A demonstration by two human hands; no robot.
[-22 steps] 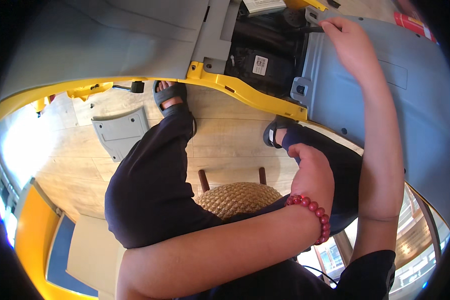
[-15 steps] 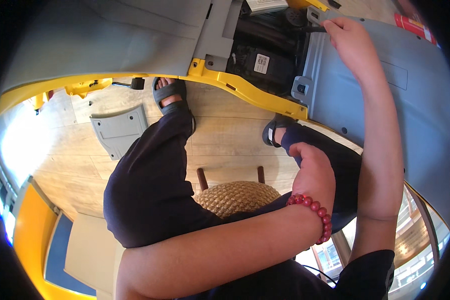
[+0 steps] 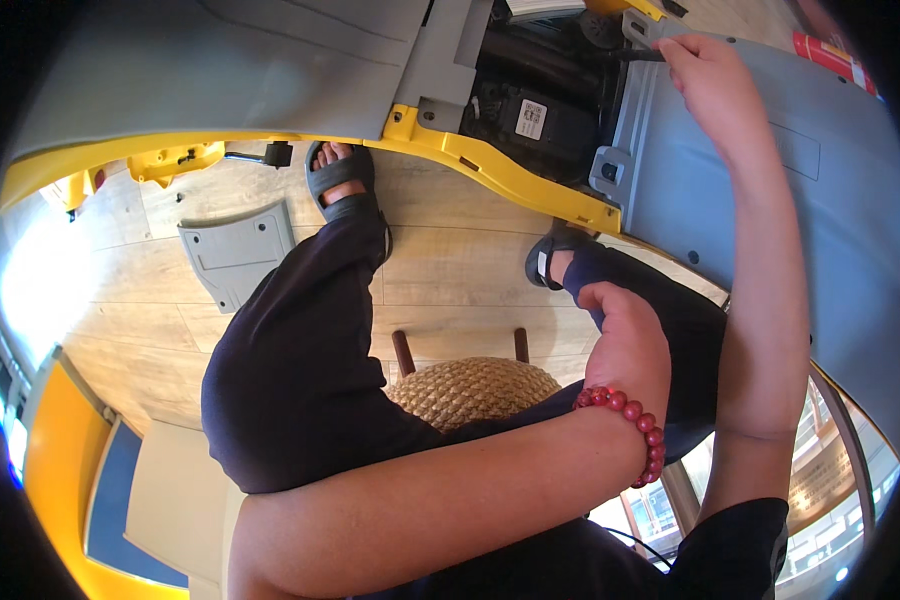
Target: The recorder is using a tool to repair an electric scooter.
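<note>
My right hand (image 3: 710, 85) is closed on a black bar or tool handle (image 3: 638, 55) at the upper right of the open dark compartment (image 3: 555, 80), beside the blue-grey panel (image 3: 800, 220). The compartment holds black parts with a white code label and is edged by a yellow frame rail (image 3: 510, 175). My left hand (image 3: 625, 340), with a red bead bracelet (image 3: 630, 410) on the wrist, rests on my right thigh; its curled fingers are mostly hidden.
A grey body panel (image 3: 420, 60) spans the top. A loose grey cover (image 3: 235, 255) and yellow parts (image 3: 175, 162) lie left of my feet. A woven stool (image 3: 470, 390) is under me. A red cylinder (image 3: 830, 60) sits top right, an orange panel (image 3: 65, 440) lower left.
The bodywork and my right hand appear slightly higher and farther right in the picture, with the black handle still in that hand. My left hand stays on my thigh.
</note>
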